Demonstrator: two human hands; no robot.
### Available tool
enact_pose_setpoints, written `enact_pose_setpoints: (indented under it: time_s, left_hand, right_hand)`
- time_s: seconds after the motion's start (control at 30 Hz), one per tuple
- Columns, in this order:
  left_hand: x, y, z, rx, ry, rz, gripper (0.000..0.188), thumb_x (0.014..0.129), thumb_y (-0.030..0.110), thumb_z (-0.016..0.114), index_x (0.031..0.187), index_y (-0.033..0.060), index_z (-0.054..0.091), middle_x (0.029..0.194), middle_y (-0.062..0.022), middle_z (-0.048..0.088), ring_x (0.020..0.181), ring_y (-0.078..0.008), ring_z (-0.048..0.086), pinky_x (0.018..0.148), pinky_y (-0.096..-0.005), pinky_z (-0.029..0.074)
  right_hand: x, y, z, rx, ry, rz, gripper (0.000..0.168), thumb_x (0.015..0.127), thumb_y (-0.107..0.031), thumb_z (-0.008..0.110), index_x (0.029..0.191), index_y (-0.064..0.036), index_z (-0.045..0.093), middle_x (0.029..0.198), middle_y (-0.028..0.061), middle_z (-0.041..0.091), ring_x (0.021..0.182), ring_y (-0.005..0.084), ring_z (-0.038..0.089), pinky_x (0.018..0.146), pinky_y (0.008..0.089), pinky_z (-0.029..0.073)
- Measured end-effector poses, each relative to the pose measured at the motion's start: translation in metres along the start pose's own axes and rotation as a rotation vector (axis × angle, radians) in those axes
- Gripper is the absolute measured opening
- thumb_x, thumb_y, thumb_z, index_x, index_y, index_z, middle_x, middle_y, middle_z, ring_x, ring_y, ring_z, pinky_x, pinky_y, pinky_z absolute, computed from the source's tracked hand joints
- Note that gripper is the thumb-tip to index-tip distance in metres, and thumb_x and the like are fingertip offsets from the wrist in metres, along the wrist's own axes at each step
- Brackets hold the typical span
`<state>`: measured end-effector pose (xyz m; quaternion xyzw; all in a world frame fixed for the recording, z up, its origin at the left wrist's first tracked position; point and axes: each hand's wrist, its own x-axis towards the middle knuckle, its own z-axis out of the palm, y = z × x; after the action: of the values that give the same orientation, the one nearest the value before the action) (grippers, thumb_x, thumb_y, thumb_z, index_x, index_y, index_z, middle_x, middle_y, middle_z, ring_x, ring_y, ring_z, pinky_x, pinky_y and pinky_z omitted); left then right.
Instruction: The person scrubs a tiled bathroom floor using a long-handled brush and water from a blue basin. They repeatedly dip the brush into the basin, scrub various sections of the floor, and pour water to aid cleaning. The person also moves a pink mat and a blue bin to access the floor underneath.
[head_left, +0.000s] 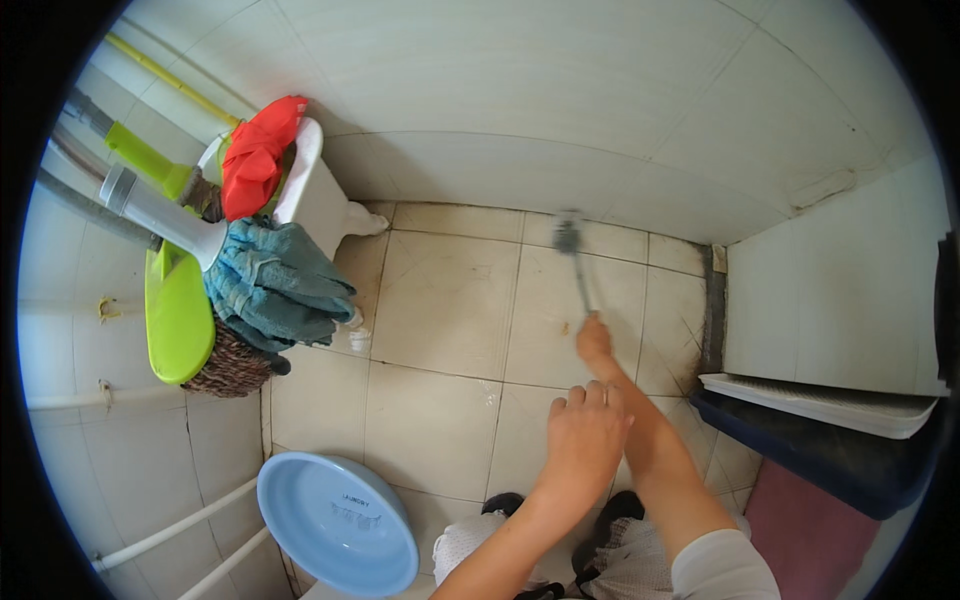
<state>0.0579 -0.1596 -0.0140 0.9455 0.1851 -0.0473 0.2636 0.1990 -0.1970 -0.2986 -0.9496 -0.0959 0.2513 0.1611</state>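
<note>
My right hand (595, 341) is closed round the handle of a long-handled scrubbing brush (568, 236). The brush head is blurred and lies over the tiled floor (442, 292) close to the foot of the far wall. My left hand (590, 424) is held nearer to me, beside the right forearm, with its fingers bent and nothing visible in it. The palm of the left hand faces away, so its inside is hidden.
At left, mops with teal cloth strips (281, 281) and a lime-green tool (180, 315) stand by a white tub (311, 187) with a red cloth (262, 157). A blue basin (337, 525) is lower left. A dark bin (817, 450) and white tray (825, 405) are right.
</note>
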Motion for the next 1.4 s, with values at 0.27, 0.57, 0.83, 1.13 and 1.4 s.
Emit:
enact_pose_setpoints:
  time_s: [0.27, 0.57, 0.83, 1.13, 1.4]
  left_hand:
    - [-0.007, -0.029, -0.01, -0.002, 0.041, -0.089, 0.039, 0.074, 0.028, 0.062, 0.101, 0.0009, 0.054, 0.086, -0.0078, 0.056, 0.079, -0.0217, 0.056, 0.062, -0.0323, 0.045]
    - [-0.006, -0.016, -0.014, -0.029, 0.076, -0.067, 0.039, 0.074, 0.027, 0.061, 0.104, 0.0024, 0.054, 0.083, -0.0074, 0.057, 0.077, -0.0219, 0.056, 0.064, -0.0321, 0.045]
    - [-0.011, -0.041, -0.022, -0.027, 0.247, -0.144, 0.038, 0.078, 0.018, 0.054, 0.112, 0.0017, 0.048, 0.097, -0.0133, 0.055, 0.083, -0.0265, 0.055, 0.071, -0.0362, 0.044]
    - [-0.001, -0.085, -0.024, 0.011, 0.366, -0.286, 0.04, 0.076, 0.009, 0.051, 0.115, -0.0003, 0.046, 0.107, -0.016, 0.052, 0.095, -0.0313, 0.052, 0.081, -0.0402, 0.041]
    - [-0.014, -0.097, -0.03, -0.05, 0.249, -0.362, 0.036, 0.078, 0.013, 0.053, 0.111, 0.0005, 0.048, 0.106, -0.015, 0.053, 0.095, -0.031, 0.052, 0.08, -0.0385, 0.042]
  right_hand:
    - [-0.049, -0.09, -0.008, -0.194, -0.281, -0.441, 0.022, 0.086, -0.017, 0.037, 0.098, -0.002, 0.048, 0.081, 0.022, 0.06, 0.078, 0.0372, 0.059, 0.066, 0.0479, 0.047]
    - [-0.031, -0.13, 0.049, -0.225, -0.183, -0.438, 0.034, 0.083, -0.008, 0.037, 0.115, 0.001, 0.044, 0.083, 0.0207, 0.06, 0.078, 0.0337, 0.06, 0.066, 0.0443, 0.048]
    - [-0.065, -0.119, 0.026, -0.346, -0.308, -0.61, 0.04, 0.079, -0.004, 0.039, 0.118, 0.002, 0.041, 0.079, 0.0216, 0.061, 0.075, 0.0352, 0.06, 0.063, 0.0454, 0.048]
    - [-0.076, -0.17, 0.086, -0.285, -0.375, -0.544, 0.032, 0.087, -0.017, 0.034, 0.11, 0.002, 0.046, 0.085, 0.0211, 0.061, 0.079, 0.0361, 0.06, 0.067, 0.0458, 0.048]
    - [-0.063, -0.153, 0.042, -0.4, -0.334, -0.468, 0.035, 0.084, -0.013, 0.04, 0.115, 0.002, 0.042, 0.088, 0.0201, 0.061, 0.078, 0.0323, 0.061, 0.065, 0.0414, 0.05]
